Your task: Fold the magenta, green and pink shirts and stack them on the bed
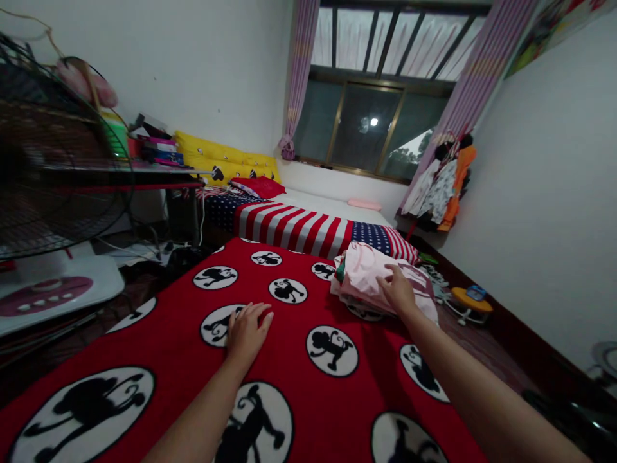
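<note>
A stack of folded clothes [364, 270], pale pink on top with a dark print at its right side, lies at the far right part of a red blanket [294, 334] patterned with black monkeys in white circles. My right hand [399, 289] is over the stack, fingers apart and touching or just above the pink cloth; nothing shows in its grip. To the left, my left hand [248, 328] rests on or close above the blanket, palm down with the fingers loosely stretched, holding nothing. A bit of green cloth peeks out at the stack's left edge.
A bed with a stars-and-stripes cover [299, 228] stands beyond the blanket, with a yellow headboard cushion [226, 154]. At left are a large fan [58, 167] and a desk. Clothes hang [443, 186] by the window, and a small orange stool [472, 301] stands at right.
</note>
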The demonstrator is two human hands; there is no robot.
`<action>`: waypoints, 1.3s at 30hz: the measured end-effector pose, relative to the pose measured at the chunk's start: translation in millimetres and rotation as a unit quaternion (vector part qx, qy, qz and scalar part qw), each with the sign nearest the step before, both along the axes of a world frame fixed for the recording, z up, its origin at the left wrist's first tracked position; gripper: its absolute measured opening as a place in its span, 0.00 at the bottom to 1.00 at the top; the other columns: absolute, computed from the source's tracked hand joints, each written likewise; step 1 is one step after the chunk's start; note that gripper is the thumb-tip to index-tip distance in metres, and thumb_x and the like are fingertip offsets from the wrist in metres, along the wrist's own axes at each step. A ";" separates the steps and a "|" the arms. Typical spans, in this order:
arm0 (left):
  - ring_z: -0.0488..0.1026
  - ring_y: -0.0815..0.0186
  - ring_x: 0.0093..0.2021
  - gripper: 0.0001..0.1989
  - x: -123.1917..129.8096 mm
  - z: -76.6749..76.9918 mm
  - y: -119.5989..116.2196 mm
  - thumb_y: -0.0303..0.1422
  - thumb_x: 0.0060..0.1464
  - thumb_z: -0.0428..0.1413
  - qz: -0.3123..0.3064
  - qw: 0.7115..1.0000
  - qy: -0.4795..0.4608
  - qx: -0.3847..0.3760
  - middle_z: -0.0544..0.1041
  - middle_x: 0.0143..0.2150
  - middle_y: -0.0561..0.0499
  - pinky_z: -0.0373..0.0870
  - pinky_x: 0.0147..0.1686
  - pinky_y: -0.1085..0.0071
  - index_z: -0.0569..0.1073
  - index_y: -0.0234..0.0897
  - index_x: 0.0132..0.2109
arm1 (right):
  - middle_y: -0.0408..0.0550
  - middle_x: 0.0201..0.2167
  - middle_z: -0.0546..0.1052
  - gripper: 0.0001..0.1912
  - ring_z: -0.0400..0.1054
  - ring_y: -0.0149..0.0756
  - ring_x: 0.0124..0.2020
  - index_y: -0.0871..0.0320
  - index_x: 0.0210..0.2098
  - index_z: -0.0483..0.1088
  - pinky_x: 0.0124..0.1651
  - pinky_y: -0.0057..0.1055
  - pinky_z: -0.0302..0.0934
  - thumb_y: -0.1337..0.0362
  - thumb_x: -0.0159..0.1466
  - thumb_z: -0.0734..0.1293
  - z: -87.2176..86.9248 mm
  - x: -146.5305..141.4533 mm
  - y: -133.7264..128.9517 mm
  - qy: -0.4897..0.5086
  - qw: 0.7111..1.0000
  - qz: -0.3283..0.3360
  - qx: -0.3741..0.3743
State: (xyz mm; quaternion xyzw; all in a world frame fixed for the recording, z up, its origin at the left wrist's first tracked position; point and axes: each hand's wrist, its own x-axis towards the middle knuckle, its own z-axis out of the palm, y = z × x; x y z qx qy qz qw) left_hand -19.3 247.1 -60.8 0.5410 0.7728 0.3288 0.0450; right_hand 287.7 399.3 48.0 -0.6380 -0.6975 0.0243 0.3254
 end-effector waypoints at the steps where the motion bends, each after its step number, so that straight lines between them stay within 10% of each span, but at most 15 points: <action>1: 0.63 0.56 0.62 0.16 -0.9 -0.4 0.3 0.36 0.60 0.47 -0.002 1.000 -0.010 0.005 0.74 0.56 0.47 0.49 0.63 0.50 0.74 0.43 0.52 | 0.54 0.34 0.78 0.18 0.71 0.42 0.36 0.62 0.47 0.71 0.38 0.32 0.59 0.64 0.58 0.65 4.6 4.0 10.2 -0.011 1.000 -0.005 -0.012; 6: 0.70 0.56 0.55 0.17 -6.4 -7.3 3.2 0.34 0.58 0.48 -0.009 0.996 -0.073 0.055 0.77 0.52 0.44 0.55 0.61 0.52 0.75 0.38 0.50 | 0.52 0.31 0.78 0.06 0.71 0.40 0.35 0.59 0.28 0.73 0.33 0.29 0.55 0.71 0.55 0.64 13.0 -5.9 15.0 -0.065 0.997 -0.011 -0.048; 10: 0.74 0.57 0.49 0.19 -9.8 8.2 8.2 0.35 0.53 0.50 -0.031 0.958 -0.243 0.149 0.78 0.49 0.41 0.67 0.54 0.60 0.74 0.32 0.49 | 0.50 0.32 0.78 0.07 0.70 0.36 0.34 0.59 0.29 0.73 0.32 0.26 0.55 0.68 0.55 0.63 13.8 -39.4 -54.2 -0.076 0.993 0.075 -0.042; 12: 0.75 0.57 0.48 0.20 -8.7 35.9 2.2 0.37 0.51 0.53 -0.050 0.920 -0.337 0.196 0.78 0.48 0.40 0.69 0.52 0.60 0.74 0.31 0.48 | 0.45 0.25 0.77 0.06 0.67 0.32 0.26 0.56 0.25 0.73 0.28 0.25 0.53 0.67 0.54 0.63 -0.6 -52.6 -116.1 -0.064 0.960 0.259 -0.080; 14: 0.75 0.57 0.48 0.21 -5.4 74.8 -15.0 0.40 0.50 0.56 -0.093 0.880 -0.400 0.238 0.78 0.49 0.41 0.69 0.52 0.60 0.74 0.32 0.48 | 0.42 0.20 0.75 0.04 0.65 0.31 0.22 0.53 0.23 0.73 0.25 0.26 0.52 0.66 0.52 0.66 -21.3 -58.5 -178.7 -0.021 0.868 0.476 -0.141; 18: 0.76 0.58 0.45 0.20 5.0 149.8 -70.5 0.44 0.51 0.58 -0.198 0.844 -0.436 0.241 0.79 0.45 0.44 0.73 0.47 0.62 0.76 0.36 0.47 | 0.39 0.16 0.71 0.04 0.62 0.30 0.19 0.51 0.19 0.70 0.22 0.25 0.50 0.65 0.50 0.68 -31.0 -55.1 -235.9 0.007 0.841 0.516 -0.162; 21: 0.78 0.56 0.40 0.18 18.0 174.2 -101.0 0.44 0.50 0.59 -0.271 0.858 -0.404 0.163 0.81 0.41 0.44 0.75 0.40 0.63 0.79 0.38 0.44 | 0.41 0.21 0.71 0.02 0.61 0.28 0.21 0.55 0.23 0.69 0.23 0.24 0.52 0.66 0.53 0.66 5.5 -53.0 -213.6 0.183 0.890 0.400 -0.123; 23: 0.78 0.56 0.41 0.18 30.4 172.5 -106.3 0.42 0.48 0.61 -0.294 0.880 -0.354 0.117 0.80 0.43 0.45 0.76 0.39 0.64 0.79 0.42 0.46 | 0.39 0.19 0.66 0.04 0.57 0.26 0.19 0.57 0.25 0.66 0.22 0.23 0.52 0.64 0.55 0.65 33.1 -56.7 -192.3 0.366 0.868 0.321 -0.093; 26: 0.76 0.58 0.42 0.22 48.2 152.8 -93.9 0.34 0.42 0.62 -0.338 0.904 -0.256 0.056 0.80 0.44 0.49 0.74 0.39 0.68 0.77 0.46 0.48 | 0.37 0.19 0.65 0.10 0.58 0.25 0.18 0.57 0.28 0.65 0.22 0.23 0.55 0.57 0.57 0.67 51.3 -63.4 -164.7 0.413 0.816 0.373 -0.157; 29: 0.75 0.64 0.30 0.10 52.9 131.8 -72.3 0.30 0.46 0.55 -0.372 0.905 -0.201 -0.043 0.79 0.30 0.51 0.69 0.30 0.73 0.80 0.40 0.35 | 0.41 0.23 0.71 0.13 0.65 0.30 0.22 0.57 0.32 0.66 0.25 0.26 0.58 0.54 0.58 0.66 36.8 -50.2 -119.2 0.279 0.858 0.383 -0.197; 32: 0.73 0.66 0.25 0.09 42.6 124.3 -56.4 0.32 0.49 0.52 -0.275 0.949 -0.157 -0.013 0.77 0.24 0.52 0.65 0.27 0.74 0.77 0.38 0.30 | 0.51 0.35 0.74 0.12 0.70 0.37 0.35 0.60 0.40 0.68 0.34 0.30 0.60 0.64 0.57 0.67 6.4 -6.4 -53.9 0.087 0.990 0.107 -0.034; 35: 0.73 0.65 0.29 0.09 31.0 120.1 -46.7 0.36 0.51 0.53 -0.201 0.969 -0.136 0.039 0.77 0.27 0.52 0.65 0.30 0.72 0.76 0.38 0.31 | 0.59 0.48 0.71 0.17 0.68 0.44 0.46 0.60 0.47 0.68 0.39 0.32 0.58 0.68 0.57 0.67 -21.8 41.4 -8.2 -0.158 0.987 -0.025 -0.023; 39: 0.74 0.62 0.40 0.12 34.9 88.6 -33.8 0.33 0.49 0.55 -0.228 0.970 -0.085 0.019 0.78 0.42 0.48 0.67 0.40 0.69 0.76 0.39 0.42 | 0.51 0.33 0.75 0.07 0.70 0.41 0.38 0.59 0.30 0.71 0.34 0.30 0.54 0.73 0.60 0.62 -44.1 53.3 -8.6 -0.216 0.975 0.001 -0.057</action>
